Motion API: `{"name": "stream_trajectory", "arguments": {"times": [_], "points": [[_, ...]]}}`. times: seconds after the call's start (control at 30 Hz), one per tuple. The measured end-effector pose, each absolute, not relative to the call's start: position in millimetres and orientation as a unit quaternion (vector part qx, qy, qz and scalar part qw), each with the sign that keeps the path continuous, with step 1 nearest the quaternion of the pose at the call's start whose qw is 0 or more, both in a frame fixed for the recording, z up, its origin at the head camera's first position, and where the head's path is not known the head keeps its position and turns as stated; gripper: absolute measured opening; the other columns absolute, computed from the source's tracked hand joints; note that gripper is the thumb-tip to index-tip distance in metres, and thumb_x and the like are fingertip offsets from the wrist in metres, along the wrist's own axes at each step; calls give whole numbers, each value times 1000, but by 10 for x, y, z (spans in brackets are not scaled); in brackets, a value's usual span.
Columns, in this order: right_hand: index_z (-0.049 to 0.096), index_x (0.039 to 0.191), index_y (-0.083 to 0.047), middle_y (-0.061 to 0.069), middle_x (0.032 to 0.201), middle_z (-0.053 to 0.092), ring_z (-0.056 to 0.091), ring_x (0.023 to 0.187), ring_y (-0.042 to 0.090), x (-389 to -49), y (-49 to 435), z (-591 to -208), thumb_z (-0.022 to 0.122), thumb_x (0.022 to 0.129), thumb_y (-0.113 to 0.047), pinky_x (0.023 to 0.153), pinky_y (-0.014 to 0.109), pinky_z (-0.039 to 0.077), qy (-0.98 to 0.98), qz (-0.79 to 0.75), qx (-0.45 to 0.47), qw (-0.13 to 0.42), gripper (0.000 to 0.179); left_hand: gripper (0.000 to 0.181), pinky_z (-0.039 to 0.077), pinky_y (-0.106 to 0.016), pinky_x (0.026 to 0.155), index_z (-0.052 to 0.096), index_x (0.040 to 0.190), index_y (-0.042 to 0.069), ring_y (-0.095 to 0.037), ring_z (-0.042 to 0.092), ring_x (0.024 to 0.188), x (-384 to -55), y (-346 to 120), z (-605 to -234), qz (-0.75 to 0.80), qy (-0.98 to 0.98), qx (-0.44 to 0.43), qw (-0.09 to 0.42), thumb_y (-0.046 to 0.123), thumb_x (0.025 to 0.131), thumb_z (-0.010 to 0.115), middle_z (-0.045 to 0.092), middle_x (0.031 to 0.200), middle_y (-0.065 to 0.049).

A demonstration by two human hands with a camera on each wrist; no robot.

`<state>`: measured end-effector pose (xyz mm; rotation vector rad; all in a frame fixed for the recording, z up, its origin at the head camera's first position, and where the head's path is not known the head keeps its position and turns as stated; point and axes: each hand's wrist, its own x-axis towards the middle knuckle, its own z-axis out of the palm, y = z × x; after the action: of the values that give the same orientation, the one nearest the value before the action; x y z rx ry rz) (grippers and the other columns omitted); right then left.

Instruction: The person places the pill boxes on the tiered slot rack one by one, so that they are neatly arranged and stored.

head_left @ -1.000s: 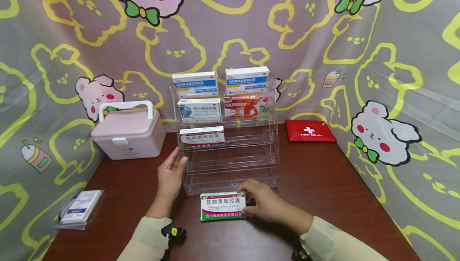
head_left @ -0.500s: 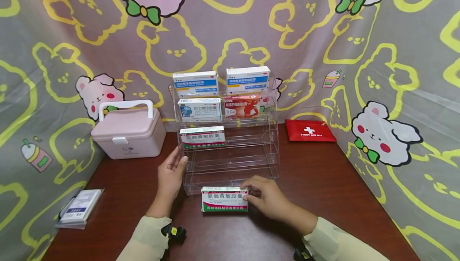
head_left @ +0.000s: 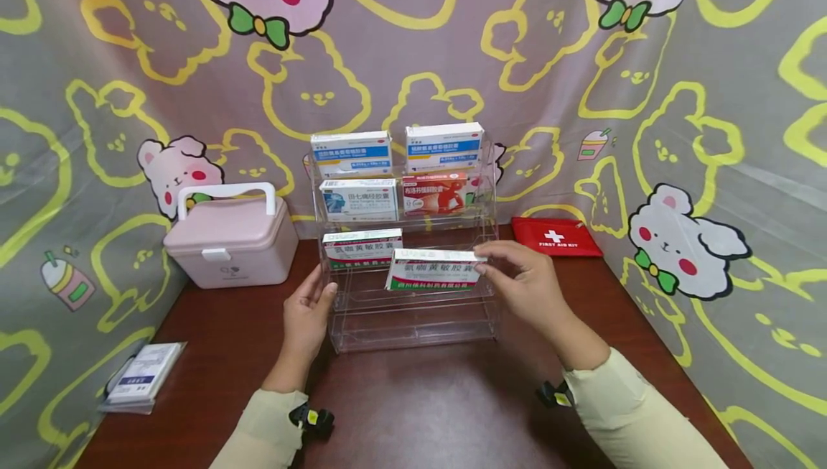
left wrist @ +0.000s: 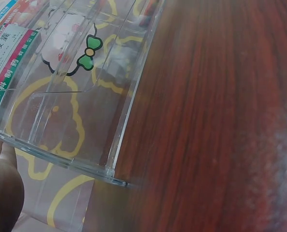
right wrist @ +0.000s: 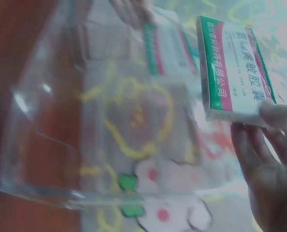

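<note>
My right hand point(head_left: 526, 286) pinches a white, green and red medicine box point(head_left: 436, 273) by its right end, thumb in front. The box is held in front of the right part of the clear stepped display rack point(head_left: 416, 332), near its third tier and slightly tilted. In the right wrist view, the medicine box point(right wrist: 235, 70) shows its printed face. My left hand point(head_left: 308, 314) holds the rack's left side edge; some of its fingers are hidden behind the panel. A matching medicine box point(head_left: 362, 248) sits at the left of the third tier.
Two blue-and-white boxes point(head_left: 352, 154) fill the top tier. Below them stand a white box point(head_left: 360, 200) and a red box point(head_left: 433, 194). A pink case point(head_left: 229, 243) is left, a red first aid pouch point(head_left: 555, 237) right, and packaged white items point(head_left: 142, 375) front left.
My right hand has lifted the medicine box from the tabletop in front of the rack up to about the third tier, slightly rightward. The left hand stays on the rack's side.
</note>
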<state>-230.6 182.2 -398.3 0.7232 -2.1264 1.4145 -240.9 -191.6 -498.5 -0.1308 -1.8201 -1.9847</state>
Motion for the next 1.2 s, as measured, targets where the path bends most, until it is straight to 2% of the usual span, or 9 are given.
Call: {"name": "stream_trajectory", "arguments": {"times": [0.13,0.37,0.5,0.63,0.7,0.77,0.87,0.93,1.2], "points": [[83,119,-3,15,120,81,70,103,1,-2454,1891,-3750,85,91,4,82,11,61,-767,533,238,266,30,53,51,-13,110,54,155,-8,6,60,133,-2401,-1921,-4993,-721,-657,-41,216,-6,104,68,55,157,-26],[80,119,4,23,122,79,73,93,3,-2725,1874,-3555,80,94,7,83,11,62,-746,560,218,287,26,54,51,-13,110,54,155,-7,4,59,135,-2382,-1927,-4996,-715,-665,-31,216,-5,104,69,55,158,-24],[81,117,5,22,121,80,75,94,0,-2829,1862,-3569,80,93,8,84,9,62,-750,548,217,302,24,54,52,-14,109,54,155,-8,5,61,132,-2378,-1911,-5001,-718,-660,-31,218,-6,103,69,56,157,-25],[82,115,1,17,119,81,77,98,8,-2899,1877,-3599,82,93,7,89,5,58,-776,492,218,328,23,53,52,-15,109,54,154,-8,5,62,131,-2384,-1904,-4989,-720,-657,-36,220,-7,103,69,56,157,-26],[83,115,-2,14,120,82,78,103,17,-2915,1878,-3598,83,93,4,93,10,60,-795,456,216,337,23,53,52,-14,110,54,154,-9,6,61,131,-2386,-1911,-4973,-717,-659,-39,222,-8,103,68,56,156,-26],[84,115,-4,11,121,82,78,109,25,-2916,1873,-3604,83,94,1,96,20,64,-814,418,215,342,22,54,51,-14,110,54,154,-9,6,61,131,-2388,-1915,-4967,-716,-660,-44,223,-7,103,69,56,156,-27],[84,116,-7,9,124,82,77,115,28,-2905,1845,-3619,83,95,-1,97,42,67,-830,380,219,344,22,54,51,-13,110,54,154,-10,6,61,131,-2396,-1918,-4960,-713,-662,-50,226,-7,103,69,55,156,-28],[84,116,-6,11,124,82,77,117,30,-2898,1821,-3639,84,94,-1,98,50,66,-836,362,230,343,22,53,51,-13,110,54,154,-10,7,61,131,-2396,-1917,-4961,-713,-662,-51,227,-7,103,69,56,156,-28],[82,119,-5,12,126,81,75,122,32,-2889,1760,-3698,81,96,-1,110,52,60,-852,300,266,337,24,53,51,-14,110,55,154,-9,7,61,131,-2378,-1904,-4975,-715,-661,-45,226,-8,103,68,55,156,-27]]}}
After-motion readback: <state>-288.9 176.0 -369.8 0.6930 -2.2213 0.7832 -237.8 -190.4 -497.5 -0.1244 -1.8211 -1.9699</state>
